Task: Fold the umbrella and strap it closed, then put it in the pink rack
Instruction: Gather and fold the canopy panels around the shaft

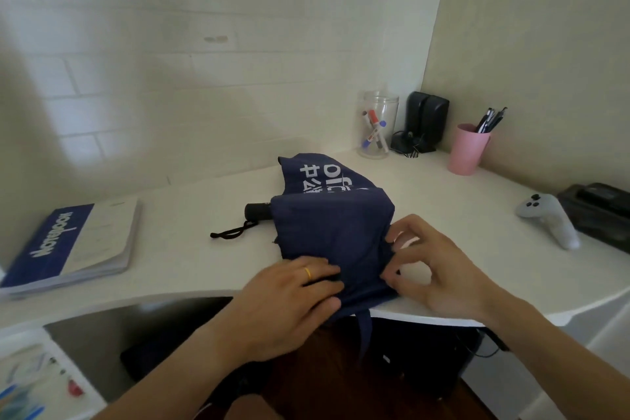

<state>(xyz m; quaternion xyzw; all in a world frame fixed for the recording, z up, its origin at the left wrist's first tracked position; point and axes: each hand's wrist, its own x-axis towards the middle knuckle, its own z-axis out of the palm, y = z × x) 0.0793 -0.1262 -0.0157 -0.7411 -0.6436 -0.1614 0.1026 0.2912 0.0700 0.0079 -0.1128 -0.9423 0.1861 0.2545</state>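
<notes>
A single wide-angle view, worn on the person's head, looks forward and steeply down onto the white desk point(191, 211) from close above its front edge. It faces the wall corner behind the desk, both forearms entering from the bottom, straight lines bowing toward the frame's edges

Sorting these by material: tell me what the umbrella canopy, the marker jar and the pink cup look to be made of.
Umbrella canopy: thin woven synthetic fabric, matte navy; it creases softly and carries white print.
Marker jar: clear glass or hard plastic, glossy; the markers show through, and the look leaves it open.
Pink cup: probably plastic, matte and opaque with an even colour.
</notes>
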